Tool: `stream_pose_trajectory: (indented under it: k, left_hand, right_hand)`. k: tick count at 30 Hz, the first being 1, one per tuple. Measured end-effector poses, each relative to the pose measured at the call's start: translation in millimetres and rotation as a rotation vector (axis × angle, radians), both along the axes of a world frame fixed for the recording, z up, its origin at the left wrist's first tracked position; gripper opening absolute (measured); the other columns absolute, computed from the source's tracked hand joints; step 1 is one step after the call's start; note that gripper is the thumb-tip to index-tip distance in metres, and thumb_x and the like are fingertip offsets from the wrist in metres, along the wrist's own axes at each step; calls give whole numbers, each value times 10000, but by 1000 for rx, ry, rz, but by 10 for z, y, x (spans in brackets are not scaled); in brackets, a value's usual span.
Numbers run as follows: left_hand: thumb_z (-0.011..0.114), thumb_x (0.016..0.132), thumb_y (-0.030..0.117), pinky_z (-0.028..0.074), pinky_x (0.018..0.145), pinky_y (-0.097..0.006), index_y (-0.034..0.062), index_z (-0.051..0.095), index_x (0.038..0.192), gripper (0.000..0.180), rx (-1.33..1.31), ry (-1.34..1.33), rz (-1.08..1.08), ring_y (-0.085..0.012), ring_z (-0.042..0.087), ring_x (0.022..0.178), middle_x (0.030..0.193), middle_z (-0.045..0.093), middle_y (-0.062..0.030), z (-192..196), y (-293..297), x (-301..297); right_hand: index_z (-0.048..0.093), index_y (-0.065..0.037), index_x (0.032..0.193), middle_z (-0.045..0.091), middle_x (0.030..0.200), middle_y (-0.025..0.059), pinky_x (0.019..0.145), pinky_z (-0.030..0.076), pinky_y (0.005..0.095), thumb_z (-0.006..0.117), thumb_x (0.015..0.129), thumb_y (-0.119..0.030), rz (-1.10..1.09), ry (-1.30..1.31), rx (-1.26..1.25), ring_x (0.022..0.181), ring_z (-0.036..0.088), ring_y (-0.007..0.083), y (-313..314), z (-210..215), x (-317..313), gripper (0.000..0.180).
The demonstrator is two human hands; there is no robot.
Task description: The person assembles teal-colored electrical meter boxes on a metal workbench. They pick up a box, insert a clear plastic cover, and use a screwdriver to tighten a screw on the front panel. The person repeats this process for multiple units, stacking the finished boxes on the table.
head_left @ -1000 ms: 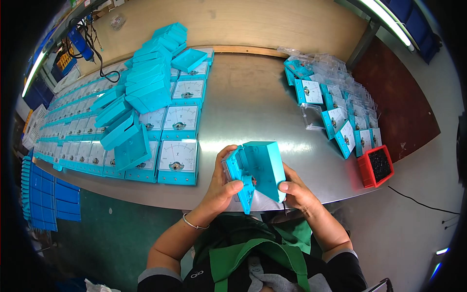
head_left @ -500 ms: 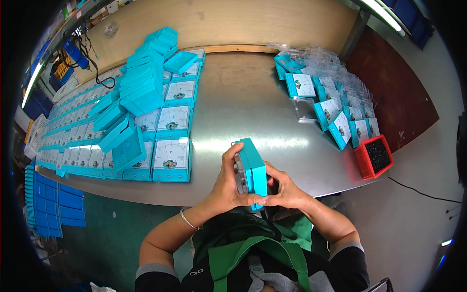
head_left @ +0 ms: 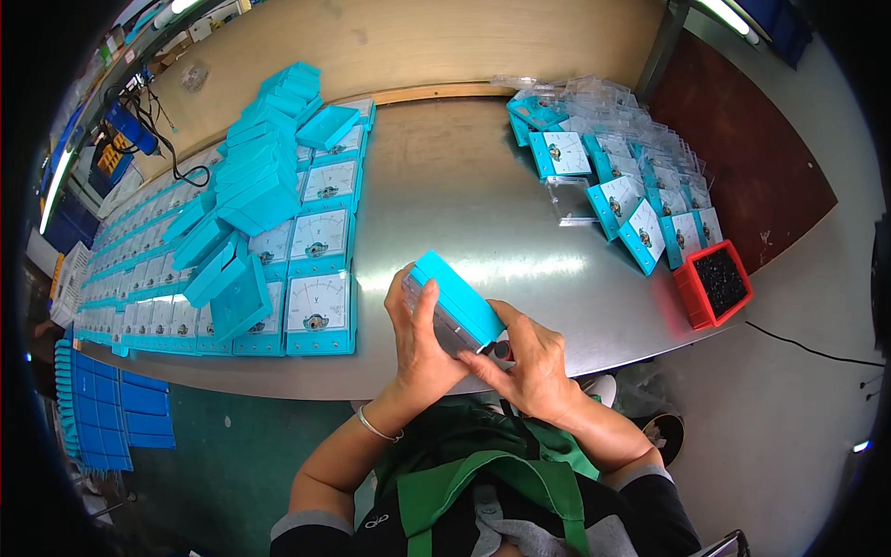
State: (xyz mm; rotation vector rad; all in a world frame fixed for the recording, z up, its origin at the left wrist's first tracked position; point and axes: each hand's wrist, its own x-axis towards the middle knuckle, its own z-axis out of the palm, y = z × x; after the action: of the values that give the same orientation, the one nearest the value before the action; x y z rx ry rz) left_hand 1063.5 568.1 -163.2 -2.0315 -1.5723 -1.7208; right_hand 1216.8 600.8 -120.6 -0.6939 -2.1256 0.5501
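Your left hand [head_left: 419,348] is wrapped along the left side of the turquoise meter [head_left: 455,295], fingers and thumb gripping it. Your right hand [head_left: 534,367] closes on its lower right end, thumb reaching under the near corner. A dark, reddish thing [head_left: 504,351] sits against your right palm; I cannot tell what it is. The meter is tilted between your hands, over the near part of the bench [head_left: 464,357]. If your grip slackens, it could slide out by that low corner, and the dark thing, if loose, could scrape the casing. A thumb pressed hard on the face side might smudge or crack it. The casing looks smooth, box-shaped and evenly turquoise, with a greyish, clear-looking face turned left and down; its dial is not readable from here.

Farther right, the red box [head_left: 691,299] of small black pieces stands near the bench edge, where a stray elbow might tip it. Farther left, the loose turquoise cases [head_left: 255,190] lean in a heap on finished-looking meters [head_left: 317,302]; a bump could send them sliding.
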Motion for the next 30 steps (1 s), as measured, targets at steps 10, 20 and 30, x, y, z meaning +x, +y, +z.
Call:
stream_pose_trajectory:
  k: [10,20,30]
  left_hand:
    - [707,802,309,443,867,-315,-37,509,1153,532,-594,-600,-394,-203,583,949,1024,614,-129,56,152,-645]
    - [724,718,241,340,994,-477,45,534,1159,519,-406,636,-306,-382,441,1160,1275,468,-147,224,-2,-320]
    - [681,754,133,208,1054,-581,33,351,1342,682,-565,755,255,-390,286,1318,1423,310,-176,253,673,-557]
  right_hand:
    - [588,47,1068,589,714,30,423,369,239,725,746,-121,279,70,-577,538,477,101,558,-170,91,388]
    - [659,2,983,635,765,136,602,479,324,673,808,-294,58,-353,-452,637,625,192,1002,-299,97,344]
    - [516,-48,844,517,869,125,623,507,396,661,697,-74,-834,-503,257,769,598,321,1674,-524,1557,209]
